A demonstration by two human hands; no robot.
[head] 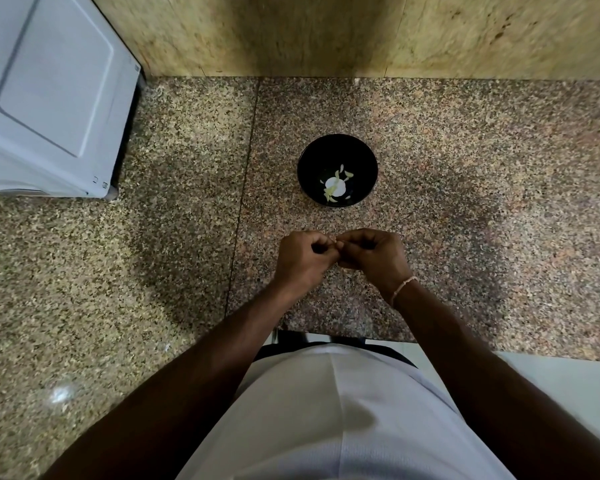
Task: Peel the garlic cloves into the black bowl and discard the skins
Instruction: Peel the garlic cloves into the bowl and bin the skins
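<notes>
A black bowl point(337, 147) stands on the speckled granite counter, a short way beyond my hands. Inside it lie several pale garlic pieces point(336, 186). My left hand point(303, 259) and my right hand point(373, 256) meet fingertip to fingertip in front of the bowl, both with curled fingers. Between the fingertips they pinch a small garlic clove point(335, 241), of which only a pale sliver shows; the rest is hidden by the fingers. A thin bracelet circles my right wrist.
A white appliance point(49, 98) fills the back left of the counter point(482, 202). A stone wall point(326, 32) rises behind. The counter's front edge runs just ahead of my body, with white floor at the lower right.
</notes>
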